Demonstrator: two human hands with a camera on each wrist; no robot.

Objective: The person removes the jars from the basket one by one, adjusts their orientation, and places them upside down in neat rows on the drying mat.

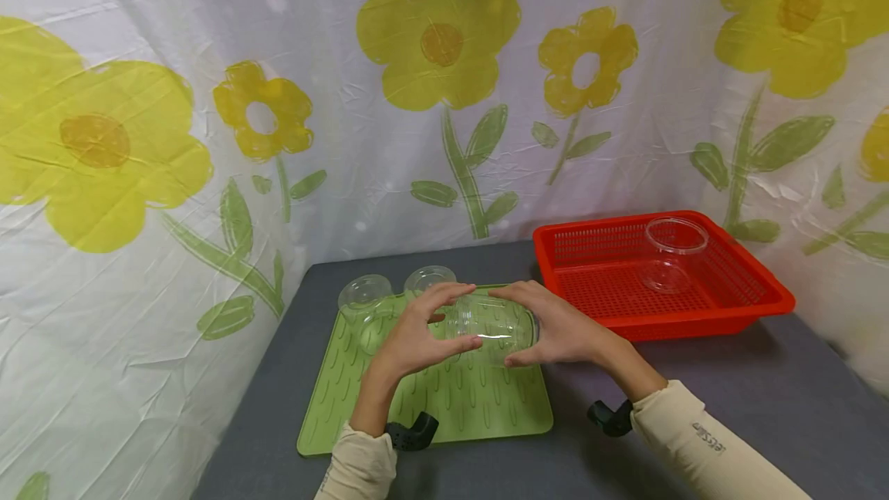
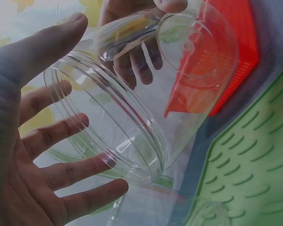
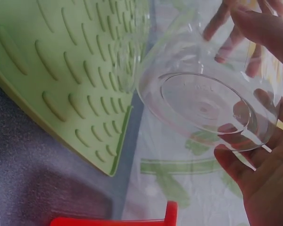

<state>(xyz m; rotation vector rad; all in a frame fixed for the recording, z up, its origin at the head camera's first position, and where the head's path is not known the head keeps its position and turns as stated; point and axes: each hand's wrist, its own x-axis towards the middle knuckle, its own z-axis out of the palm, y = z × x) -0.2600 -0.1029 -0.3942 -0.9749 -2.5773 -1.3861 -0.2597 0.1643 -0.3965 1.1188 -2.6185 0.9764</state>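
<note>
A transparent plastic jar (image 1: 496, 328) lies on its side in the air between both hands, above the green mat (image 1: 479, 419). My left hand (image 1: 411, 336) is at the ringed mouth end, its thumb on one side and its spread fingers curving round the other in the left wrist view. Around the base end, my right hand (image 1: 564, 322) holds the jar with thumb and fingers. The round bottom of the jar (image 3: 205, 103) faces the right wrist camera. Two more transparent jars, one at the left (image 1: 366, 301) and one beside it (image 1: 430, 279), stand on the mat's far part.
To the right on the grey table (image 1: 583, 438) is a red perforated basket (image 1: 694, 322) with another transparent jar (image 1: 676, 241) upright inside. A flower-printed curtain (image 1: 333, 153) hangs behind and at the sides.
</note>
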